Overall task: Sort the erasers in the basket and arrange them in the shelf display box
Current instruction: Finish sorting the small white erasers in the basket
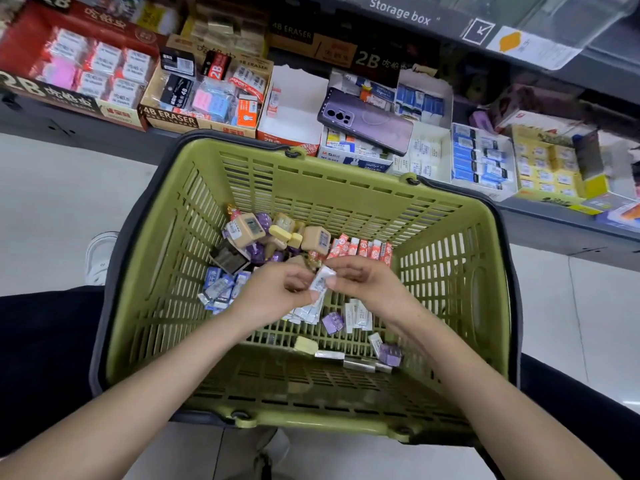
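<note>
Phone (363, 121): purple, back and camera lenses up, lying at 12 o'clock.
Storage box (554, 15): clear plastic, up at 1 o'clock.
Shoe (100, 254): white, on the pale floor (52, 202), 9 o'clock.

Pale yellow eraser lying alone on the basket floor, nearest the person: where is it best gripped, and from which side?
Probably pinch the pale yellow eraser across its two long edges, coming straight down from above. It lies flat on the slatted floor of the green basket, nothing rests on it and both long edges look free, while the high walls hinder a sideways reach.
</note>
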Demonstrator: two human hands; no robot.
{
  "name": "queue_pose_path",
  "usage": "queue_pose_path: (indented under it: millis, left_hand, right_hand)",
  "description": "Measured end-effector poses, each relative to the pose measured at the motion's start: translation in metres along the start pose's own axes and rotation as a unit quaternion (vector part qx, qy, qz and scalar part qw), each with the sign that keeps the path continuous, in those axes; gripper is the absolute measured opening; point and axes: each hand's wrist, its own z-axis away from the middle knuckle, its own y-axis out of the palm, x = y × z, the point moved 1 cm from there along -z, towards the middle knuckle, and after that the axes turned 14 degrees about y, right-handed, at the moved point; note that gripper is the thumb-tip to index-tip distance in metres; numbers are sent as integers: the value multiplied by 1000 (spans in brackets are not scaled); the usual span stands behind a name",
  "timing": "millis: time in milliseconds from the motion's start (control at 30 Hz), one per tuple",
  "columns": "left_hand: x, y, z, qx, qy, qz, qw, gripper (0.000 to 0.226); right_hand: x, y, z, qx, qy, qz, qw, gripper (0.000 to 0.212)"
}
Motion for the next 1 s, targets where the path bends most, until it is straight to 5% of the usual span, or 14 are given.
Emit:
queue_pose_path:
  millis: [100,200,400,700,1000]
  left_hand:
    - [-3,23,-14,42,31,-12,999,24]
    - [9,28,-25,62,65,-188,978,39]
    - [34,27,-28,103,43,-418,901,61]
    - [46,26,-30,115,14,-353,928,59]
    - [51,19,-28,116,6,-323,939,60]
  right_hand:
    - [-8,-20,5,-38,27,-23,999,19]
    - [-26,-46,0,-93,92,-16,991,21]
    - [-71,-57,-36,-144,159,177,961,21]
    - [-87,-59,-49,-176,153,219,947,17]
    - [-112,-41,-32,-140,260,437,850,38]
